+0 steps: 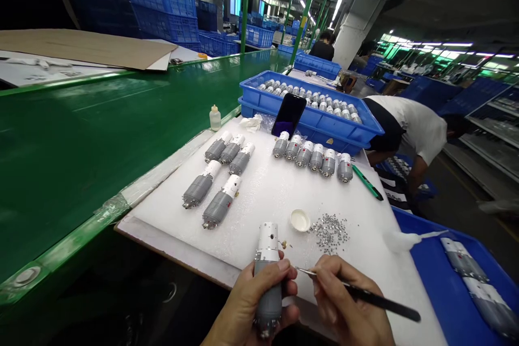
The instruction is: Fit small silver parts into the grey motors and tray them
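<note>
Gripping a grey-and-white cylinder (270, 303) at the hub of the clock face, a worker's left hand (243, 305) curls its fingers around the grey body, white end toward twelve. Between three and four o'clock, the right hand (352, 313) pinches a slim black-handled tool (381, 302) between thumb and fingers, its metal tip just beside the left fingertips. Brass-coloured bits (284, 244) lie near the cylinder at one o'clock on the white worktop (263, 194); a blue bin (425, 273) with more cylinders sits at three. Beyond the bits, also at one, is a shallow white cap (300, 220), beside scattered metal pieces (329, 232) at two. Farther out, five similar cylinders (243, 159) rest at eleven, a row of six (316, 157) at one and a green cutter (365, 180) at two. Behind them, a dark phone (288, 116) stands tilted at twelve, before a filled blue crate (324, 121). A co-worker in white (417, 119) bends low at two.
</note>
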Motion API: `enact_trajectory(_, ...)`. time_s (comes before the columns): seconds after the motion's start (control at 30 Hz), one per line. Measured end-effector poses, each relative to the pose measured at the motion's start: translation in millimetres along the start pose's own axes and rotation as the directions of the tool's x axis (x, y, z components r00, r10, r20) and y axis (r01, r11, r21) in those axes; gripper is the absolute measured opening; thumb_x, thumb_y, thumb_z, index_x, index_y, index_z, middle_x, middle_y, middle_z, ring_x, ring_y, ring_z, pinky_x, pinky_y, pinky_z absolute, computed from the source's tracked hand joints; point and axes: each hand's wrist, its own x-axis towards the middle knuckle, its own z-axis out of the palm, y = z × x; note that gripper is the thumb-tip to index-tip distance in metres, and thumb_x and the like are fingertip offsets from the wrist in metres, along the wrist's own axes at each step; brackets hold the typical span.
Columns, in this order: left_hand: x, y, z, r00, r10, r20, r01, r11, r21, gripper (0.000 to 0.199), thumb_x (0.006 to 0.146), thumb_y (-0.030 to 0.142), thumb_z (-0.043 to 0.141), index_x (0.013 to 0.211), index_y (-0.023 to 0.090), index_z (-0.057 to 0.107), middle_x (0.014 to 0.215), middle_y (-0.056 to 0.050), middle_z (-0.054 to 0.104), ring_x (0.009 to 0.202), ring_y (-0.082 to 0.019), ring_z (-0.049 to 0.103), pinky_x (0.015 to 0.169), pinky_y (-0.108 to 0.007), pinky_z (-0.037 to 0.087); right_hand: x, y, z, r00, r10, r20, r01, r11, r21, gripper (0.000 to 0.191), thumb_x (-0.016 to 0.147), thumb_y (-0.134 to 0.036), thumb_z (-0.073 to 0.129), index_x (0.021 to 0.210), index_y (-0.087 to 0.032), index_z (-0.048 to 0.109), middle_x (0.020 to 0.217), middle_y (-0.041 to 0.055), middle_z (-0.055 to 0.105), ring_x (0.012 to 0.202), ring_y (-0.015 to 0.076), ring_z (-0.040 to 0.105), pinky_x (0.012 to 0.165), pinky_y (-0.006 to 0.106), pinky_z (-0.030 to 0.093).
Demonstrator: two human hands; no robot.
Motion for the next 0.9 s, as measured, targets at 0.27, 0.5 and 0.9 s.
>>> enact_trajectory(0.27, 8, 0, -14.4, 0.988, 0.106, 0.11, -0.117, 0.988, 0.1, 0.015, 0.086, 0.021, 0.068, 0.098, 0.014, 0.064, 0.069, -0.001, 0.068, 0.047, -0.008, 0.057, 0.044, -0.016, 0.046, 19, -2, -5, 0.994, 0.096, 0.041, -0.101, 0.987, 0.124, 0.045, 0.07, -0.051, 0.084, 0.064, -0.015, 0.057, 0.059, -0.0047, 0.044, 0.045, 0.0017, 0.019, 0.041, 0.017, 0.014)
enact_trajectory(0.5, 16, 0, -21.7, 0.971, 0.154, 0.185, -0.175, 0.979, 0.106, 0.021, 0.083, 0.024, 0.07, 0.1, 0.014, 0.063, 0.076, -0.001, 0.064, 0.059, -0.01, 0.054, 0.051, -0.021, 0.049, 38, -5, -16, 0.998, -0.064, -0.009, 0.064, 0.996, -0.06, 0.044, 0.077, -0.055, 0.076, 0.065, -0.017, 0.056, 0.051, -0.0071, 0.035, 0.045, 0.0051, 0.022, 0.042, 0.021, 0.014)
enact_trajectory(0.9, 17, 1, -31.8, 0.964, 0.159, 0.215, -0.201, 0.962, 0.186, 0.035, 0.081, 0.04, 0.072, 0.103, 0.013, 0.07, 0.081, -0.003, 0.063, 0.066, -0.013, 0.053, 0.058, -0.024, 0.049, 97, -13, -16, 0.972, -0.23, 0.042, 0.21, 0.78, -0.589, 0.041, 0.09, -0.044, 0.066, 0.063, -0.016, 0.053, 0.055, -0.0084, 0.04, 0.049, 0.0078, 0.037, 0.049, 0.021, 0.029)
